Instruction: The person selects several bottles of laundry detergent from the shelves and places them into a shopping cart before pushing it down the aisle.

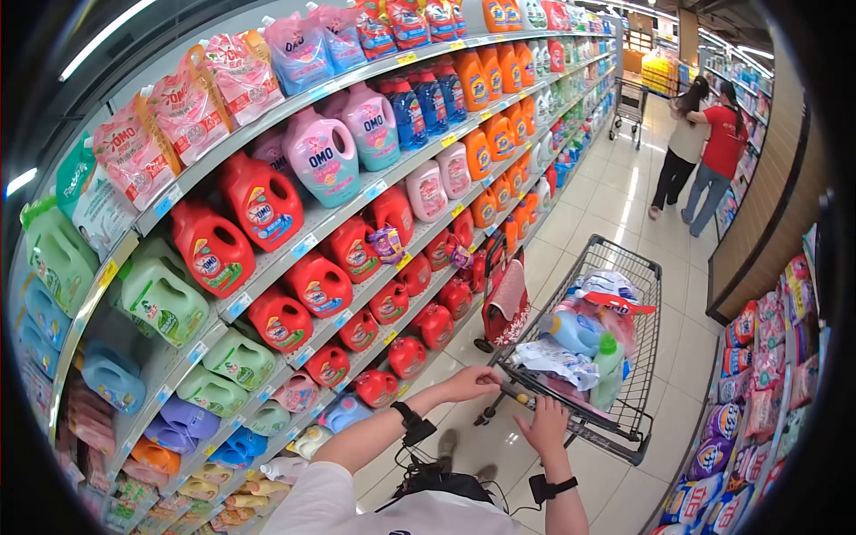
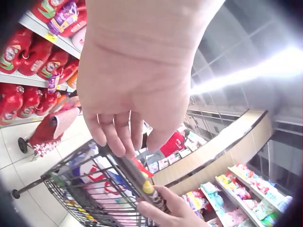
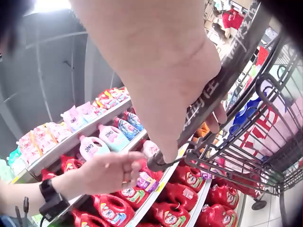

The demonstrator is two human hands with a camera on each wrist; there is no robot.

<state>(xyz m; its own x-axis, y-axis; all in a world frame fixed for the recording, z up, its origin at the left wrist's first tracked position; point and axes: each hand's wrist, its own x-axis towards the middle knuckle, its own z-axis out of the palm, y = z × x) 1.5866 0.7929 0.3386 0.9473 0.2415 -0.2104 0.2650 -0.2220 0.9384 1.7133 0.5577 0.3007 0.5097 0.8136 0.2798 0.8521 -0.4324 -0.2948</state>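
A black wire shopping cart (image 1: 655, 308) stands in front of me, holding a blue bottle (image 1: 575, 333), a green bottle (image 1: 608, 364) and white-and-blue packages (image 1: 555, 364). My right hand (image 1: 545, 425) grips the cart handle (image 3: 236, 61); in the right wrist view its fingertips come round the far side of the bar and the thumb lies along the near side. My left hand (image 1: 473, 383) hovers by the left end of the handle, fingers loosely bent and holding nothing. In the left wrist view those fingers (image 2: 124, 142) overlap the end of the bar.
Shelves of red detergent bottles (image 1: 321, 283), pink jugs (image 1: 323, 153) and pouches line the left side. A red trolley bag (image 1: 506, 303) stands between shelf and cart. Packaged goods (image 1: 713, 455) fill the right shelf. Two people (image 1: 713, 134) and another cart (image 1: 629, 102) are farther along the aisle.
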